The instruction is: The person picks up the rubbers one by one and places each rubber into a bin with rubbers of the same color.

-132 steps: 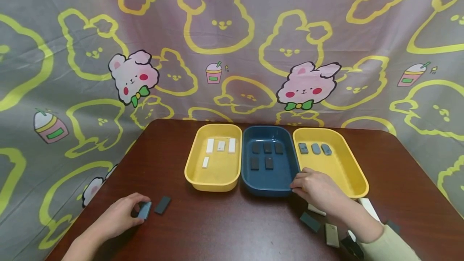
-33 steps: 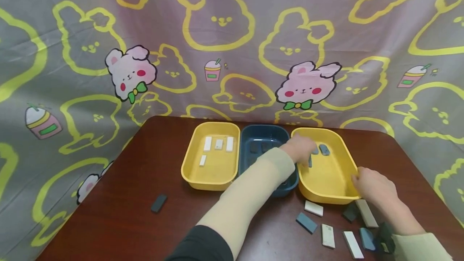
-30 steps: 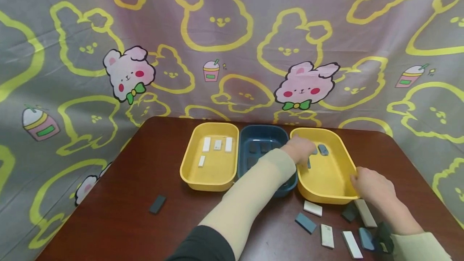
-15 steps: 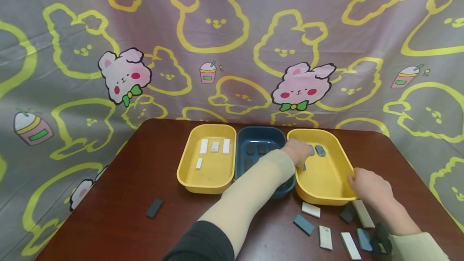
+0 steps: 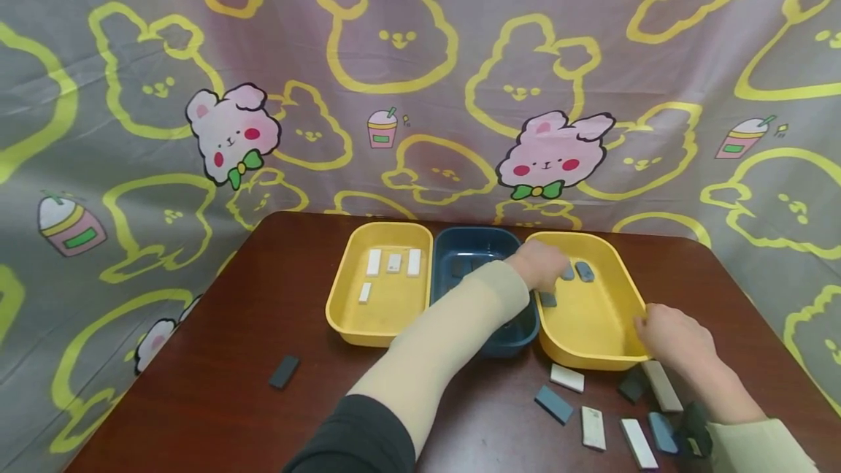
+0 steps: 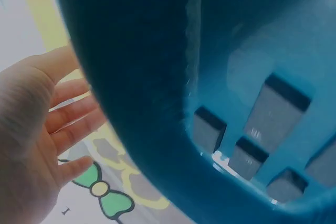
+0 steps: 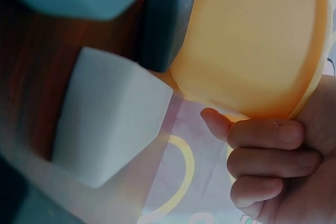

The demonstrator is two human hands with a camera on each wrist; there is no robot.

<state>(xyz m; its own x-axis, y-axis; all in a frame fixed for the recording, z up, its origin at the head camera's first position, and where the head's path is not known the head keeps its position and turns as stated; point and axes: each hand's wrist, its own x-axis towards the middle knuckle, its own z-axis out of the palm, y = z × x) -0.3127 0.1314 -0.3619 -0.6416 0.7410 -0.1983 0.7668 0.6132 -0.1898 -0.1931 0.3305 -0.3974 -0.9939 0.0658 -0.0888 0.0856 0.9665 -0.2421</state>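
Observation:
My left hand [image 5: 540, 266] hangs over the near-left part of the right yellow bin [image 5: 594, 360], its fingers loosely extended in the left wrist view. Just below it, a blue-grey block [image 5: 548, 299] lies flat on the bin floor. Farther back are more blue-grey blocks [image 5: 585, 271], partly hidden by the hand. My right hand [image 5: 677, 334] holds the right rim of this bin; in the right wrist view its fingers [image 7: 265, 132] are curled beside the wall, with the thumb's contact hidden.
A blue bin [image 5: 476, 236] with dark blocks [image 6: 275, 114] stands in the middle, partly under my left sleeve. The left yellow bin [image 5: 381, 338] holds white blocks [image 5: 394, 263]. Several loose blocks [image 5: 593, 428] lie at front right. One dark block [image 5: 285, 372] lies on the left.
The left hand carried a blue-grey block from the table's left into the right yellow bin and let go; the block now lies flat. The right hand moved from the blue bin to the yellow bin's right rim.

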